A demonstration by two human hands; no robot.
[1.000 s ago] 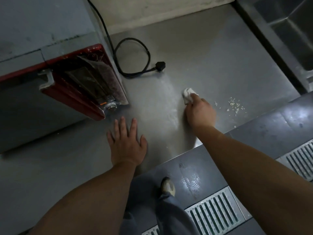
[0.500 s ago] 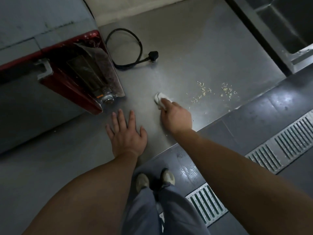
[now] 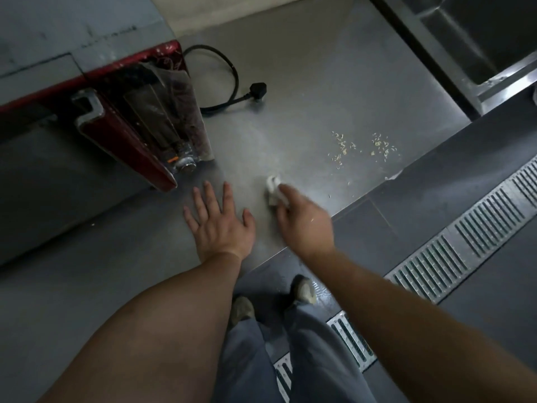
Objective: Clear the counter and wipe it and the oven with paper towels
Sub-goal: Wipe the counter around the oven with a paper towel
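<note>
A steel counter [image 3: 319, 91] fills the middle of the view. My right hand [image 3: 302, 221] grips a crumpled white paper towel [image 3: 273, 189] and presses it on the counter near the front edge. Flat on the counter to its left lies my left hand [image 3: 219, 221], fingers spread, just in front of the red oven [image 3: 136, 123]. The oven's door hangs open at the left. Two patches of pale crumbs [image 3: 363, 146] lie to the right of the towel.
A black power cord with its plug [image 3: 258, 91] curls behind the oven's right side. A steel sink [image 3: 476, 48] sits at the far right. Below the counter edge are dark floor tiles, a metal drain grate [image 3: 453, 245], and my shoes.
My right hand has dragged the towel leftward and toward the front edge, away from the crumbs, uncovering a second crumb patch. The left hand stays flat in place.
</note>
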